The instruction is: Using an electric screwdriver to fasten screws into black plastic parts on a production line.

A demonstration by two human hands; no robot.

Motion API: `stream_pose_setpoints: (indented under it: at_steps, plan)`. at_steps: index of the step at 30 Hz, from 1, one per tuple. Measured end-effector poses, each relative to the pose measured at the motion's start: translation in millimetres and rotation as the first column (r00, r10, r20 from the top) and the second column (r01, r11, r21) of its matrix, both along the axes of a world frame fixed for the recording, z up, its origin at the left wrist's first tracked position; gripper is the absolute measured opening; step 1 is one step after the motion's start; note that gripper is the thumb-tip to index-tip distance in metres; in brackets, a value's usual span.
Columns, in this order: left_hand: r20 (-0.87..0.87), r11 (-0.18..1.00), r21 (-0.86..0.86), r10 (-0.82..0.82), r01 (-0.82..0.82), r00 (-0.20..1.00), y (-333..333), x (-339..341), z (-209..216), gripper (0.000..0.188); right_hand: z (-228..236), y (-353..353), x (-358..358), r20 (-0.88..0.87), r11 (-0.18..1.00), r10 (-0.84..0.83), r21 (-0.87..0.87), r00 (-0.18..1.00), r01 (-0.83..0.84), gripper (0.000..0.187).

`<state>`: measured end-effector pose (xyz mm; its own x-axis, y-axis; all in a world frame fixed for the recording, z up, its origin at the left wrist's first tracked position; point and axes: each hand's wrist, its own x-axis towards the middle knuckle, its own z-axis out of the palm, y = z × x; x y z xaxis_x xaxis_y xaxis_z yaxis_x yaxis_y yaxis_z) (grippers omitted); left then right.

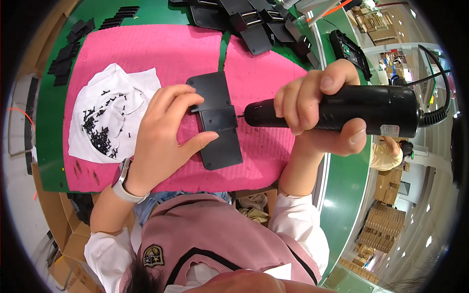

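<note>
My left hand (163,134) holds a flat black plastic part (218,122) steady on a pink mat (161,53), with fingers on its left edge and thumb below. My right hand (317,105) is wrapped around a black electric screwdriver (361,111). The screwdriver's thin bit points left and touches the right edge of the part's raised middle block.
A white cloth (115,90) covered with small black screws lies left of my left hand. Stacks of black plastic parts (254,22) sit at the far edge, and more black pieces (68,53) line the green table at far left. A coiled cable (437,115) leaves the screwdriver's rear.
</note>
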<state>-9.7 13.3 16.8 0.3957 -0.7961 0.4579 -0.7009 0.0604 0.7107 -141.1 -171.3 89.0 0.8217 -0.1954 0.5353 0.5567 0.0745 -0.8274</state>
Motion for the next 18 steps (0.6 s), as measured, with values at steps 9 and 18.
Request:
stream_pose_setpoints:
  at_steps: [9, 18]
  plan:
    - [0.071, 0.995, 0.093, -0.03, 0.023, 0.997, -5, -9, -1, 0.039, 3, 8, 2, -0.123, 0.999, -0.054, -0.005, 0.991, 0.054, 0.041]
    - [0.03, 0.994, 0.101, -0.044, 0.041, 0.999, -1, -10, -3, 0.038, 1, 19, 13, -0.151, 0.996, -0.057, 0.064, 0.987, 0.067, 0.035]
